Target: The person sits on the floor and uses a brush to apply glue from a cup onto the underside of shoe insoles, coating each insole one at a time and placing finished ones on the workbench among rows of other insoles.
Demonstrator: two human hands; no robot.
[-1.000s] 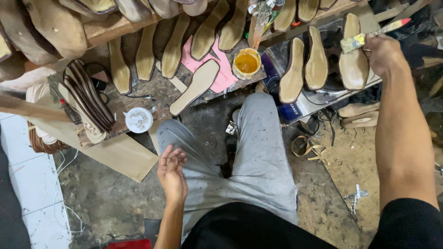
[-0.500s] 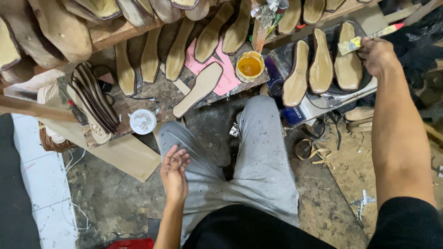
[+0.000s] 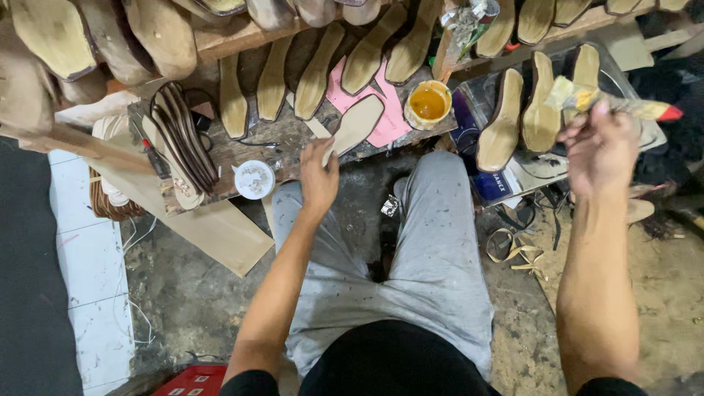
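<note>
Tan insole (image 3: 357, 123) lies flat on the bench (image 3: 242, 150), its lower end now under the left hand (image 3: 319, 176) fingertips; grip not closed, just touching. Half a second ago that hand hung open over the lap, palm up; it has since gone forward to the bench edge. Right hand (image 3: 598, 147) has pulled back from the soles on the right, fingers clenched around the glue brush (image 3: 616, 103), red handle end pointing right. Yellow glue cup (image 3: 428, 104) unchanged beside the pink sheet (image 3: 359, 95).

You're over a stained concrete floor (image 3: 183, 308), white tiles (image 3: 92, 293) far left, low wooden bench (image 3: 242, 147) w/ shelf (image 3: 235, 37) above.
</note>
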